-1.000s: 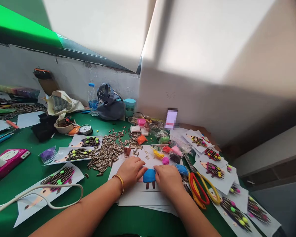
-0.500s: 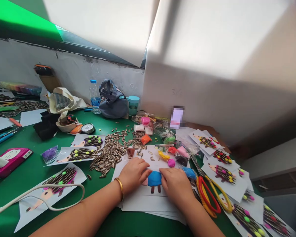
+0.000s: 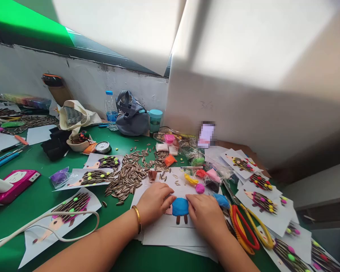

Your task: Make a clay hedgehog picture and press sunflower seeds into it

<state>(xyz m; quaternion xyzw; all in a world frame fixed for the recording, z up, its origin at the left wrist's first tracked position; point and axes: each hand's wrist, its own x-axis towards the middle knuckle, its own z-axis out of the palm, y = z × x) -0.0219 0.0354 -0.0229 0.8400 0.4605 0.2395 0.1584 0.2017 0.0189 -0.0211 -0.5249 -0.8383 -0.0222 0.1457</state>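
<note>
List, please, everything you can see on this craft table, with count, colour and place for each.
blue clay: one, blue, on white sheet between both hands
sunflower seeds: a pile, striped, left of centre
scissors: two, red and yellow, right of hands
hedgehog pictures: several, seed-covered, both sides
water bottle: one, clear, by wall
grey bag: one, by wall
left hand: touches clay, gold bangle
right hand: touches clay

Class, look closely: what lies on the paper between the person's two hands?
In the head view, a flattened blue clay patch lies between the left hand and right hand, both touching it.
</note>
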